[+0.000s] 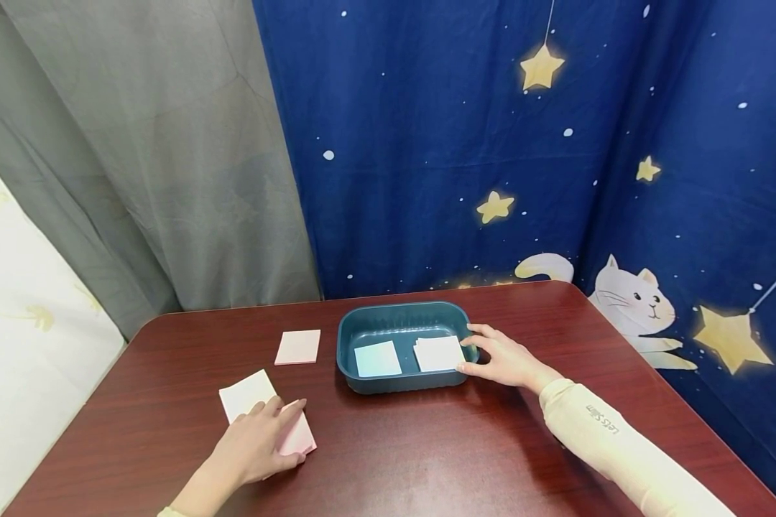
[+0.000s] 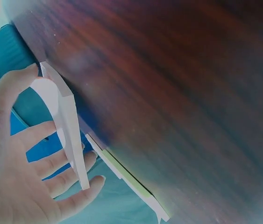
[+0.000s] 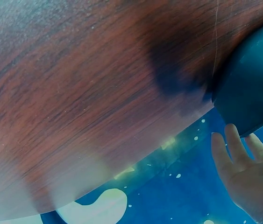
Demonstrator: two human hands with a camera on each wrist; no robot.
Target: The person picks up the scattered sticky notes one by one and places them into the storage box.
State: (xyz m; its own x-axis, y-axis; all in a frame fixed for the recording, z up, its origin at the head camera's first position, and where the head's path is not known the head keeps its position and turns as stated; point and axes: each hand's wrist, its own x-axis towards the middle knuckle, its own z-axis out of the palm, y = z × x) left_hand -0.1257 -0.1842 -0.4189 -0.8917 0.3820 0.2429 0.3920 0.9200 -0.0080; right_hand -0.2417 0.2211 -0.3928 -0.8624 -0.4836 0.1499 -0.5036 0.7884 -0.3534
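My left hand [image 1: 252, 441] grips a pale pink sticky note pad [image 1: 299, 433] between thumb and fingers. The left wrist view shows this pad [image 2: 67, 123] tilted up off the tabletop, edge towards the camera. Beside that hand lie white sticky notes [image 1: 247, 395], partly hidden by it. My right hand [image 1: 504, 357] is at the right end of a dark teal basket [image 1: 394, 384], fingers loosely spread over the rim. Its fingertips are close to a white stack of sticky notes [image 1: 438, 354] inside; contact is unclear. A pale blue pad [image 1: 378, 359] lies left of that stack in the basket.
Another pale pink pad [image 1: 297, 347] lies on the reddish-brown table [image 1: 388, 452], left of the basket. Behind the table hang a grey curtain [image 1: 213, 179] and a blue curtain [image 1: 427, 143] with stars and a cat.
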